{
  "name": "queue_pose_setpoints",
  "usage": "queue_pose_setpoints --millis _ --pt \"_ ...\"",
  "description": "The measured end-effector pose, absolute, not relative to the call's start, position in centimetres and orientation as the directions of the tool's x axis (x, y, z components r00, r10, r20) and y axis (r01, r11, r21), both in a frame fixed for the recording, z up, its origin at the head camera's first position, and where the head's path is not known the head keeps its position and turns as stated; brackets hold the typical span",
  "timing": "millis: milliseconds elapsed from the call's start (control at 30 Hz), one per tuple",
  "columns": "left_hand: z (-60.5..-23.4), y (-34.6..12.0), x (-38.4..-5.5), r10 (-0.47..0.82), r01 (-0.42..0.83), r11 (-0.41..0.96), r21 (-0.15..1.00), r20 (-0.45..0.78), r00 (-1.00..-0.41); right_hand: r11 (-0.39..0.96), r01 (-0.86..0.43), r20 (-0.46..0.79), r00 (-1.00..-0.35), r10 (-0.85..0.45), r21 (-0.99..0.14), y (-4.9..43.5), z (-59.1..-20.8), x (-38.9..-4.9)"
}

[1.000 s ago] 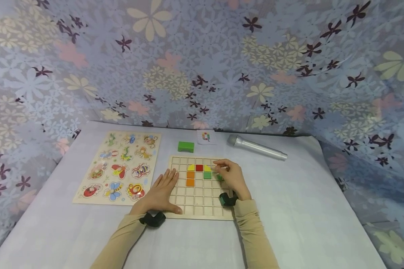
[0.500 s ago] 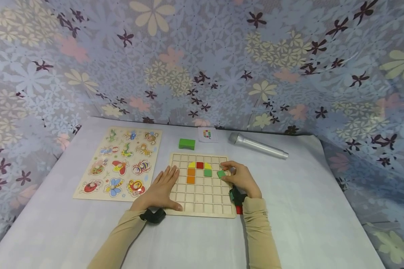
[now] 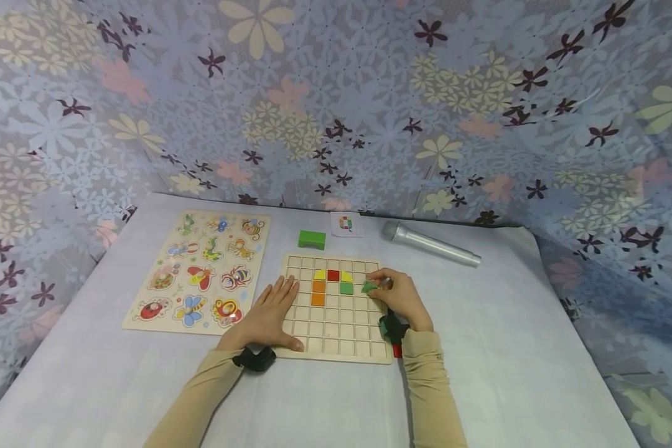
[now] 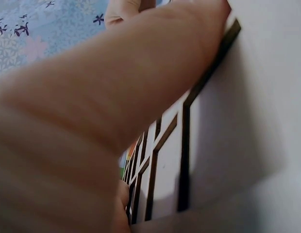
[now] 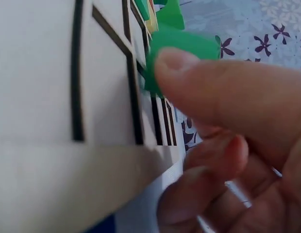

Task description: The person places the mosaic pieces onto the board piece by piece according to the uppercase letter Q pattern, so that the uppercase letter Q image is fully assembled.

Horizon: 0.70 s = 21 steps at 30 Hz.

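behind the far edge of the table stands a flowered cloth [image 3: 291,106], the largest thing before me. the table [image 3: 526,348] has a pale cover. i take the grid board [image 3: 347,323] as the middle of my clock, with twelve o'clock away from me. toward ten o'clock lies the insect puzzle [image 3: 215,298], bigger than the grid board, with rows of painted small creatures.

two tan sleeves [image 3: 196,392] come from my side. my two hands are apart from each other. my left hand [image 3: 264,317] rests at nine o'clock on the edge of the grid board, the fingers straight and the thumb spread away. my right hand [image 3: 401,298] is at three o'clock, and between thumb and finger it pinches the green piece [image 3: 369,287].

toward two o'clock, beyond the grid board, lies a silver microphone [image 3: 435,244]. black straps [image 3: 254,359] are on both wrists. at twelve o'clock lies a white card [image 3: 346,224] with a small coloured pattern, and at eleven a green block [image 3: 312,240].

on the grid, a red tile [image 3: 333,275] sits between two yellow tiles [image 3: 346,276]. under one yellow are two orange tiles [image 3: 318,299], under the other a green tile [image 3: 346,288]. the green piece is tilted, over the two o'clock part of the grid; if it touches the wood, i cannot tell.
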<state>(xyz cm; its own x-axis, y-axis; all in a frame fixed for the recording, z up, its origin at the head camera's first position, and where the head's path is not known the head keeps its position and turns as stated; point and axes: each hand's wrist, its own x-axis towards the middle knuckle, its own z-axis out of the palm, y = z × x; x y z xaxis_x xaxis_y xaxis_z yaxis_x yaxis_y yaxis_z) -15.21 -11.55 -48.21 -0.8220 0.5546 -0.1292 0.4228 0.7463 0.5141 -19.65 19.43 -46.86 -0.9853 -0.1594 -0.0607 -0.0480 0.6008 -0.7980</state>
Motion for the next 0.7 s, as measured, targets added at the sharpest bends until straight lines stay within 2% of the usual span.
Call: queue_pose_setpoints --millis 167,500,700 --pt "-48.0 -11.4 -15.3 0.557 0.426 0.743 0.516 -0.123 -0.822 0.611 -0.023 -0.091 -0.984 -0.154 -0.791 19.4 -46.5 -19.6" --pt "-48.2 -11.5 -15.3 0.554 0.422 0.746 0.516 -0.127 -0.823 0.580 -0.039 -0.153 -0.948 -0.278 -0.814 16.9 -46.1 -19.1" --pt "-48.2 -11.5 -15.2 0.551 0.414 0.743 0.525 -0.130 -0.824 0.616 -0.060 -0.111 -0.966 -0.235 -0.785 15.8 -46.6 -19.1"
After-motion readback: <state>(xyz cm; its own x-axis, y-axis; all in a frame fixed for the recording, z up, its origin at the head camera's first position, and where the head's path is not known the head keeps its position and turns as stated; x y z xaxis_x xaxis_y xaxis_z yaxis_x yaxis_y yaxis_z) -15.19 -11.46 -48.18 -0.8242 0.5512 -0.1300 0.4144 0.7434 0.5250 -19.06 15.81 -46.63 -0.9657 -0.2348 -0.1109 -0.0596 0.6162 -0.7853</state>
